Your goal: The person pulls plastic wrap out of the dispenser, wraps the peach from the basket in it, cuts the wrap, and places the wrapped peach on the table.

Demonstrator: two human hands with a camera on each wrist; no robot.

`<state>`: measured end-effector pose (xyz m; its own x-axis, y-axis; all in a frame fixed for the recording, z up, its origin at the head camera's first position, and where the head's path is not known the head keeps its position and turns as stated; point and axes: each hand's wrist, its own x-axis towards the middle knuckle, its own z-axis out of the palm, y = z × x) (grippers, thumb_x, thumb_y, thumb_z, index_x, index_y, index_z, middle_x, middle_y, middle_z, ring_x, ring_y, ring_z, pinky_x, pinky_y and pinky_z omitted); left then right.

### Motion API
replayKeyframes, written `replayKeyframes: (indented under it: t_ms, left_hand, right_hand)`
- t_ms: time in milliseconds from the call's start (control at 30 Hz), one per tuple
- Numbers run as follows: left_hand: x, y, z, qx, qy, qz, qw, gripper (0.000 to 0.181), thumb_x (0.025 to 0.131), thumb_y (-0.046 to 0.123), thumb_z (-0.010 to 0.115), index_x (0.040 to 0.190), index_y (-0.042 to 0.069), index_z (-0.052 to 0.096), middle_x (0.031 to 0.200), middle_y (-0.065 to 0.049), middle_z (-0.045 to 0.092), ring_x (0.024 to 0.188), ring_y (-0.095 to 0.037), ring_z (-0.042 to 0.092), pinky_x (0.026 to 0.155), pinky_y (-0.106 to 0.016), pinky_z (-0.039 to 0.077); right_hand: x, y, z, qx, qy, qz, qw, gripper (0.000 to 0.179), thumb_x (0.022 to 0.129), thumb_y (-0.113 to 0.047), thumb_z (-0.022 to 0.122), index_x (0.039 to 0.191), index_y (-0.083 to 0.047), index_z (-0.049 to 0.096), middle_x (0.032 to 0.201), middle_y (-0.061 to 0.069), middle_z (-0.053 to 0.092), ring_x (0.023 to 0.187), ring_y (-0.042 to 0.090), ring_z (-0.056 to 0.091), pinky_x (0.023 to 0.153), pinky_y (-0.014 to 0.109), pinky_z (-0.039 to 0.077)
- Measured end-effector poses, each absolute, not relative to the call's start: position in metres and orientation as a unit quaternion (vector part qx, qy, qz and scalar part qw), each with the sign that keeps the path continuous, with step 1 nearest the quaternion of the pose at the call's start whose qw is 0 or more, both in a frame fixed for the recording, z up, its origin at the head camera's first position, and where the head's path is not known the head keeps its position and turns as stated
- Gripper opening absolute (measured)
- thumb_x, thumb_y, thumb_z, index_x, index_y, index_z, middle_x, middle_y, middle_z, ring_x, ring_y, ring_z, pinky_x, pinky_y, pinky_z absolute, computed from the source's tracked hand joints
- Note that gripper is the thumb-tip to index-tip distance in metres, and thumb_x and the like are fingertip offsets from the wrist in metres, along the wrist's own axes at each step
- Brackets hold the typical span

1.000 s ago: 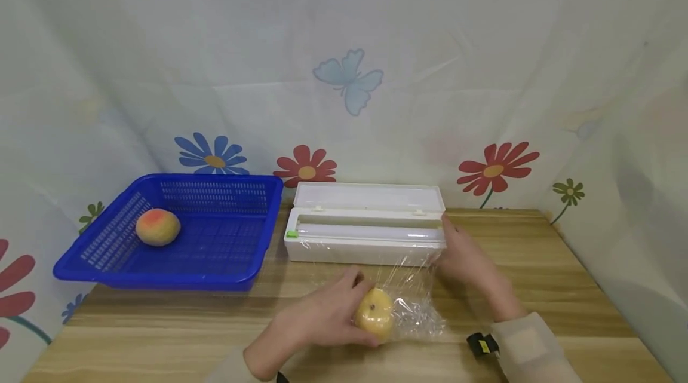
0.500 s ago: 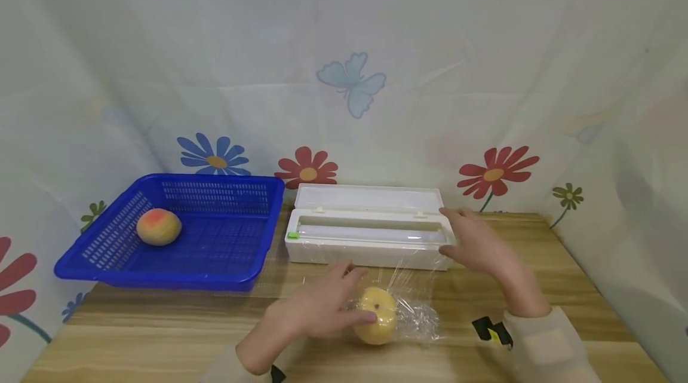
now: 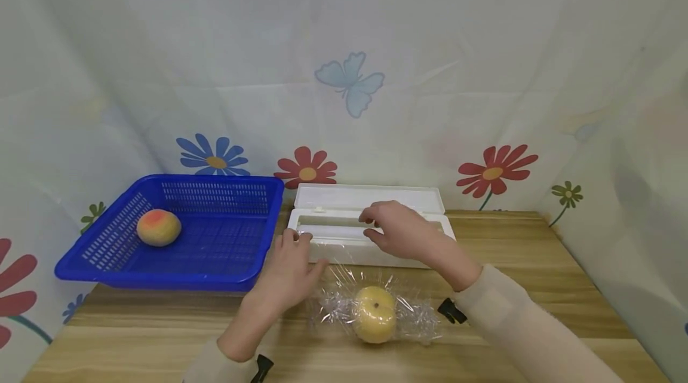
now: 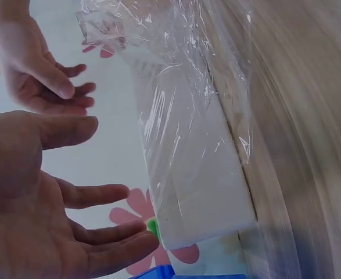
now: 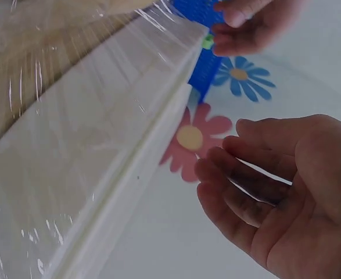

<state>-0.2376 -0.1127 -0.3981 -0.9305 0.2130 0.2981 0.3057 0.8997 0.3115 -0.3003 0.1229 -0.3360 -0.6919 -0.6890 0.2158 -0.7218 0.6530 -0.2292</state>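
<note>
A white cling film box (image 3: 355, 253) lies with its lid tipped back and the roll showing inside. Clear cling film (image 3: 419, 318) runs from its front down to a round yellow fruit (image 3: 375, 314), crumpling on both sides of it. My left hand (image 3: 287, 275) is at the box's front left corner, its fingertips right at the green slider (image 4: 152, 226), thumb apart from the fingers. Over the middle of the box hovers my right hand (image 3: 400, 230), its fingers loosely bent around nothing, as the right wrist view confirms.
On the left stands a blue plastic basket (image 3: 226, 278) with a peach (image 3: 159, 227) in it. Behind the wooden table (image 3: 516, 287) hangs a white curtain (image 3: 408, 132) printed with flowers and a butterfly.
My left hand has let go of the yellow fruit and moved up to the box's left corner. My right hand has left the box's right end and come left over its middle.
</note>
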Motion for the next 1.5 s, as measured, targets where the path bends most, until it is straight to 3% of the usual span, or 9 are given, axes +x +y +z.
replayKeyframes:
  t_ms: [200,333,567,767,1067,1200,1333,1500]
  left_hand:
    - [-0.239,-0.114,-0.405,-0.107,-0.957,-0.197,0.186,0.049,0.094,0.022,0.073,0.118,-0.015,0.053,0.107,-0.031,0.05,0.101,-0.048,0.055,0.088,-0.058,0.048]
    - [-0.243,-0.116,-0.409,-0.088,-0.946,-0.227,0.213,0.056,0.094,0.015,0.071,0.128,-0.02,0.044,0.113,-0.036,0.047,0.103,-0.053,0.055,0.09,-0.06,0.049]
    - [-0.249,-0.115,-0.414,-0.068,-0.949,-0.252,0.178,0.069,0.098,0.013,0.065,0.141,-0.028,0.03,0.122,-0.045,0.05,0.12,-0.057,0.051,0.103,-0.062,0.041]
    - [-0.253,-0.117,-0.417,-0.075,-0.946,-0.265,0.172,0.068,0.096,0.011,0.066,0.14,-0.027,0.032,0.122,-0.045,0.05,0.118,-0.057,0.051,0.101,-0.062,0.042]
    - [-0.258,-0.116,-0.419,-0.083,-0.948,-0.242,0.189,0.065,0.094,0.011,0.072,0.137,-0.025,0.041,0.116,-0.039,0.054,0.11,-0.053,0.056,0.093,-0.06,0.047]
    - [-0.262,-0.118,-0.42,-0.075,-0.951,-0.246,0.173,0.064,0.094,0.012,0.073,0.136,-0.025,0.043,0.121,-0.039,0.049,0.113,-0.052,0.055,0.097,-0.058,0.047]
    - [-0.265,-0.121,-0.424,-0.068,-0.947,-0.27,0.162,0.058,0.095,0.015,0.073,0.133,-0.021,0.048,0.122,-0.036,0.046,0.111,-0.052,0.056,0.095,-0.058,0.047]
    - [-0.266,-0.122,-0.43,-0.072,-0.943,-0.271,0.179,0.046,0.095,0.016,0.074,0.12,-0.015,0.051,0.108,-0.032,0.049,0.097,-0.051,0.059,0.084,-0.059,0.05]
  right_hand:
    - [-0.31,0.094,-0.343,0.429,-0.896,0.11,0.031,0.016,0.095,-0.003,0.07,0.11,0.002,0.072,0.106,0.013,0.072,0.097,0.025,0.069,0.085,0.04,0.056]
    - [-0.311,0.074,-0.343,0.443,-0.894,0.064,-0.005,0.026,0.096,-0.003,0.07,0.122,0.002,0.068,0.114,0.015,0.069,0.105,0.028,0.067,0.091,0.041,0.054]
    - [-0.314,0.05,-0.355,0.481,-0.876,0.004,-0.032,0.045,0.096,0.0,0.067,0.139,0.002,0.057,0.136,0.015,0.06,0.127,0.029,0.057,0.108,0.038,0.044]
    - [-0.313,0.047,-0.363,0.504,-0.863,-0.017,-0.018,0.049,0.095,-0.003,0.069,0.142,0.003,0.054,0.14,0.016,0.057,0.131,0.028,0.054,0.111,0.036,0.04]
    - [-0.314,0.045,-0.364,0.493,-0.869,0.0,-0.04,0.052,0.097,-0.003,0.067,0.146,0.002,0.051,0.148,0.016,0.051,0.137,0.029,0.049,0.114,0.037,0.038]
    - [-0.314,0.043,-0.366,0.486,-0.873,-0.002,-0.04,0.053,0.098,-0.005,0.067,0.148,-0.001,0.05,0.151,0.015,0.049,0.14,0.03,0.046,0.116,0.04,0.035]
    - [-0.315,0.04,-0.367,0.481,-0.876,-0.023,-0.02,0.054,0.098,-0.004,0.067,0.149,-0.006,0.05,0.152,0.013,0.048,0.141,0.034,0.044,0.112,0.048,0.039]
    - [-0.317,0.034,-0.367,0.5,-0.865,-0.05,0.004,0.055,0.096,0.001,0.065,0.148,-0.009,0.053,0.145,0.011,0.054,0.132,0.032,0.053,0.108,0.043,0.044]
